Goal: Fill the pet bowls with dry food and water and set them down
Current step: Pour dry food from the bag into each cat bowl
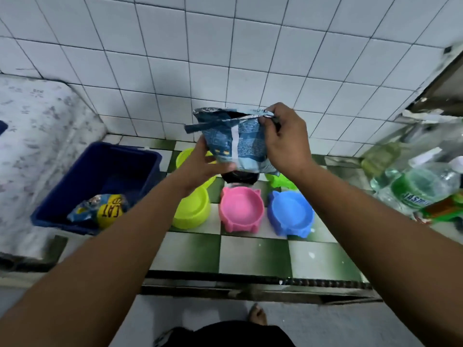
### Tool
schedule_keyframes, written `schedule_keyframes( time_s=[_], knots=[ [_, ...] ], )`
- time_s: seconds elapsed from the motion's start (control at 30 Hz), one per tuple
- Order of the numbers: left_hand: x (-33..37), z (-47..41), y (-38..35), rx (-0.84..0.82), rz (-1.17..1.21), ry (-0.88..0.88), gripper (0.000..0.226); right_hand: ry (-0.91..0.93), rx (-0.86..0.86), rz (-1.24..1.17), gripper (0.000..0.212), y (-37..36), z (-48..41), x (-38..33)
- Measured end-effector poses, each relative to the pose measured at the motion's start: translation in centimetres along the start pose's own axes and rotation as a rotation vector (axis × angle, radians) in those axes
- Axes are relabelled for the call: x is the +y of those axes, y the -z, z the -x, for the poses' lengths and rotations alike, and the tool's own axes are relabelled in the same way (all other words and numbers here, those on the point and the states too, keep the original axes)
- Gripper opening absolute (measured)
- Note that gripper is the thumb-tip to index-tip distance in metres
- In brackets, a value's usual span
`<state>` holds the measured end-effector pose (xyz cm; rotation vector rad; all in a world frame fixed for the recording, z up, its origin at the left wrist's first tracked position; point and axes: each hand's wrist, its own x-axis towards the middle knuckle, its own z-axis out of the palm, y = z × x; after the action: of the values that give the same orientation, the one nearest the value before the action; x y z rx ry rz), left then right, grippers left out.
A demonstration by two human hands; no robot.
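With my left hand (203,164) cupping the food pouch (235,141) underneath and my right hand (283,136) pinching its torn top corner, bowls directly below my grip, I reckon a sudden tip could scatter kibble past the pink bowl (241,209).

Blue food bag (240,144) marked with a white stripe, pink bowl (241,209), blue bowl (290,213), yellow-green bowl (193,209), dark blue bin (100,186), counter (253,254) checked in green and white, wall (225,58) tiled in white.
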<state>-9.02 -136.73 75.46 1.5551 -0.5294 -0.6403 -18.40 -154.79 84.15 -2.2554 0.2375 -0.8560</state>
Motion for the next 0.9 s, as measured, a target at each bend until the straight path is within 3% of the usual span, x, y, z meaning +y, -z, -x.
schedule_keyframes(
  time_s=[0.2, 0.47, 0.63, 0.9],
  knots=[
    [-2.3, -5.6, -8.5, -0.026, 0.028, 0.059, 0.064, -0.016, -0.126, 0.076, 0.018, 5.0, -2.1, 7.4],
    [-4.3, -9.0, -16.2, 0.076, 0.283, 0.226, 0.030, -0.055, -0.165, 0.153, 0.014, 6.0, -4.5, 13.4],
    [-5.4, -10.8, -18.2, 0.129, 0.364, 0.287, 0.043, -0.097, -0.171, 0.176, 0.016, 5.3, -5.2, 15.5],
    [-6.4, -12.7, -20.7, 0.185, 0.545, 0.387, 0.045, -0.072, -0.259, 0.244, 0.021, 3.1, -7.7, 17.6]
  ],
)
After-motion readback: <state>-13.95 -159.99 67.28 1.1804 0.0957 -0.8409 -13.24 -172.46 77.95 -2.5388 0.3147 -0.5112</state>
